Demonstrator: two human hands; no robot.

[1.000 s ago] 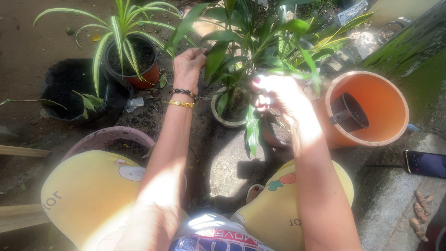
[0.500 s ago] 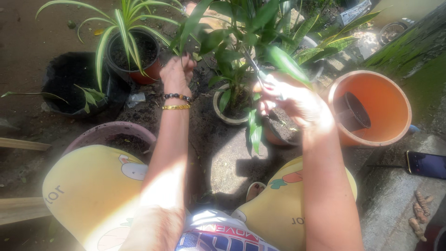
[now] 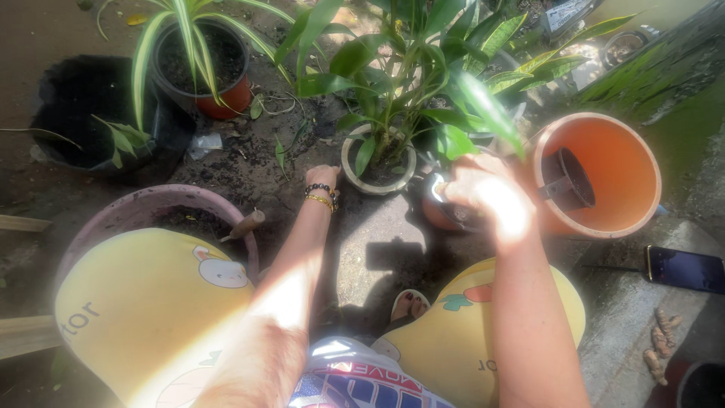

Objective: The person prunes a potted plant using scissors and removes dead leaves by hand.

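Observation:
My left hand (image 3: 323,175), with a bead and a gold bracelet on the wrist, is low on the ground against the left side of a white pot (image 3: 350,168) that holds a leafy green plant (image 3: 393,83). Its fingers curl downward and are hidden. My right hand (image 3: 483,195) lies curled over the rim of a small brown pot (image 3: 436,205) just right of the white pot, under the plant's leaves. Bright sun washes out its fingers. My knees in yellow cloth frame the bottom of the view.
A striped-leaf plant in a dark pot (image 3: 226,94) and a black soil bag (image 3: 75,113) stand at back left. A pink basin (image 3: 143,204) with soil holds a tool handle (image 3: 243,224). A big orange pot (image 3: 604,211) lies right. A phone (image 3: 683,268) and roots (image 3: 655,349) rest on concrete.
Both hands have come down out of the leaves. The left dropped to the ground beside the white pot; the right lowered onto the small brown pot. The view tilted slightly.

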